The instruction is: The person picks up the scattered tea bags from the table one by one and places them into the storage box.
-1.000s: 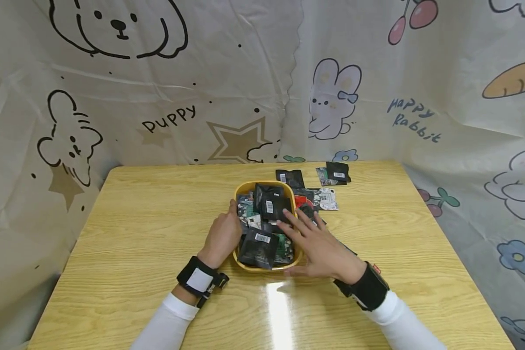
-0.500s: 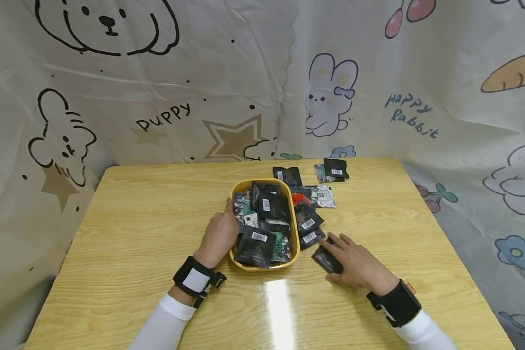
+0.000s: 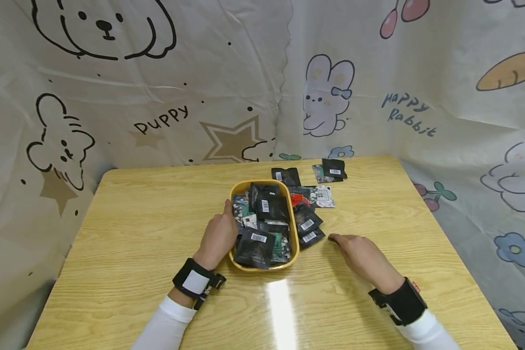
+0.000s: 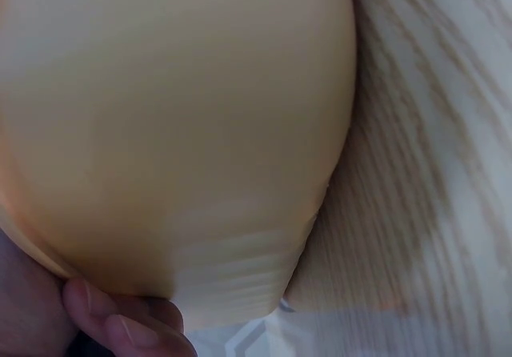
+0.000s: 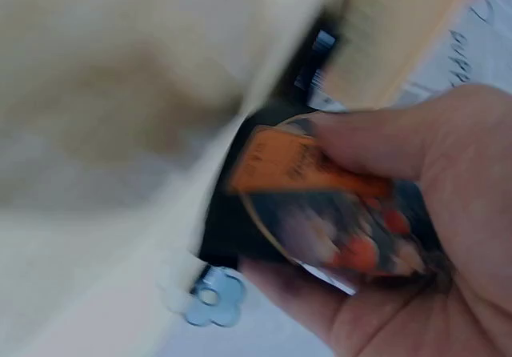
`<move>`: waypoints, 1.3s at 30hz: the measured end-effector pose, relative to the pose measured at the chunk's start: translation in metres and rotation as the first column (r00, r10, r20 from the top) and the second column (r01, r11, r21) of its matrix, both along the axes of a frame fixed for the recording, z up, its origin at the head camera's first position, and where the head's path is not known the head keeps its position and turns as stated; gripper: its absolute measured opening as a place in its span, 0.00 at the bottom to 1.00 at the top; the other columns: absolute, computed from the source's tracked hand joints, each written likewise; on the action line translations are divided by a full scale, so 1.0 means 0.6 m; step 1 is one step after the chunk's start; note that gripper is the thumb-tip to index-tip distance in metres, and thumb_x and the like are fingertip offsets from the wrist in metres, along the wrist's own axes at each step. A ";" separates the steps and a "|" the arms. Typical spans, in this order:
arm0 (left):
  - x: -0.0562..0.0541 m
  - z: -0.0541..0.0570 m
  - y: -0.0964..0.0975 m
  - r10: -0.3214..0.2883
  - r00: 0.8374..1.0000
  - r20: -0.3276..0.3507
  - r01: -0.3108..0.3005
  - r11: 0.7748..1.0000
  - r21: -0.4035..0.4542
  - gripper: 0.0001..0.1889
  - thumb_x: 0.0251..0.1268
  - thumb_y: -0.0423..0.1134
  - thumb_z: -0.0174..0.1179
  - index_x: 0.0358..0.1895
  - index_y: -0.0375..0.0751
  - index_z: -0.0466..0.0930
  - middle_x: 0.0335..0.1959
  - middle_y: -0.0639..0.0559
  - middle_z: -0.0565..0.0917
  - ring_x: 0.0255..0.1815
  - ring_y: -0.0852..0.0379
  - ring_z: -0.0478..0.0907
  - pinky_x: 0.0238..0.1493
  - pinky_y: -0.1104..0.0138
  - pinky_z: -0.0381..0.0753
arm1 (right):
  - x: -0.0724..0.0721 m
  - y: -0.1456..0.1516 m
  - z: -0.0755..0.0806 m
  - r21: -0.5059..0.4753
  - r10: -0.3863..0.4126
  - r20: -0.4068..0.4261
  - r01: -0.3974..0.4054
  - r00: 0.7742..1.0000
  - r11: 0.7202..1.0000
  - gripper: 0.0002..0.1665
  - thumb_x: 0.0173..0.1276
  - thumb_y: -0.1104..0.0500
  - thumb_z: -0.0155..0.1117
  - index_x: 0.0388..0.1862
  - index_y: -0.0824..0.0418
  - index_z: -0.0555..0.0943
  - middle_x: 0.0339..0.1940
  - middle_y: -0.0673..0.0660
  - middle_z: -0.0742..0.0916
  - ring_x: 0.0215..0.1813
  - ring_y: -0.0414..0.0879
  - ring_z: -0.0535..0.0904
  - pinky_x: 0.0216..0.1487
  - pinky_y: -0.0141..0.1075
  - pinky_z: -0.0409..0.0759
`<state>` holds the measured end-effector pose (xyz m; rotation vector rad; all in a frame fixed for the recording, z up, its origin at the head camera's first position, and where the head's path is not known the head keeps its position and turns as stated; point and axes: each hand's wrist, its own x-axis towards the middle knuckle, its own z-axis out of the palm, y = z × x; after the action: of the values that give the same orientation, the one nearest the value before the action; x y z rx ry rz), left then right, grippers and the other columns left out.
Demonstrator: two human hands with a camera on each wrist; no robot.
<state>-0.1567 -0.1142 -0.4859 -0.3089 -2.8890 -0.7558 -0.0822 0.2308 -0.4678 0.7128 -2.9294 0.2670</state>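
Observation:
A yellow plastic basket (image 3: 295,233) full of small flat packets stands mid-table. My left hand (image 3: 218,238) grips its left side; in the left wrist view the curled fingers (image 4: 132,329) meet the edge of the pale wall (image 4: 200,133). To the right of the basket, my right hand (image 3: 365,255) pinches a small flat packet (image 5: 320,213) between thumb and fingers. The packet's printed side, with an orange label, shows in the right wrist view; the head view has it hidden by the hand. Black packets (image 3: 307,221) with barcode labels lie against the basket's right side.
More packets lie behind the basket: a black one (image 3: 286,176), a white-patterned one (image 3: 324,196), and a black one (image 3: 334,168) over a patterned one. The wooden table (image 3: 157,209) ends at a printed cloth (image 3: 166,97).
My right hand has come away from the basket's right side, moved right, and picked up a black packet from the table. My left hand stays on the basket.

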 end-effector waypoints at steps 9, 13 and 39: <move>0.001 0.003 0.001 0.002 1.000 0.026 -0.002 1.000 0.021 0.25 0.73 0.31 0.45 0.69 0.21 0.59 0.19 0.40 0.79 0.14 0.54 0.74 0.11 0.63 0.68 | -0.038 -0.068 0.067 -0.206 0.155 -0.294 -0.221 0.943 0.953 0.28 0.66 0.72 0.59 0.66 0.66 0.73 0.61 0.62 0.80 0.61 0.56 0.77 0.59 0.48 0.74; 0.002 -0.001 0.002 -0.002 1.000 0.023 0.001 1.000 0.016 0.25 0.73 0.31 0.45 0.69 0.21 0.59 0.18 0.41 0.78 0.13 0.55 0.74 0.10 0.64 0.67 | -0.047 -0.121 0.064 -0.189 0.249 -0.293 -0.311 0.923 0.931 0.32 0.64 0.73 0.58 0.68 0.66 0.71 0.65 0.61 0.77 0.65 0.55 0.74 0.62 0.46 0.72; 0.003 0.001 -0.001 -0.002 1.000 -0.004 0.002 1.000 0.001 0.25 0.73 0.31 0.47 0.68 0.20 0.60 0.18 0.39 0.78 0.14 0.51 0.75 0.11 0.61 0.68 | -0.075 -0.144 0.023 -0.177 0.216 -0.045 -0.220 0.975 0.959 0.44 0.73 0.29 0.36 0.80 0.49 0.50 0.80 0.56 0.49 0.79 0.55 0.42 0.70 0.63 0.42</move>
<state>-0.1548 -0.1150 -0.4851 -0.3130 -2.8848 -0.7558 -0.1270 0.1444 -0.4543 1.0016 -2.7557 0.5326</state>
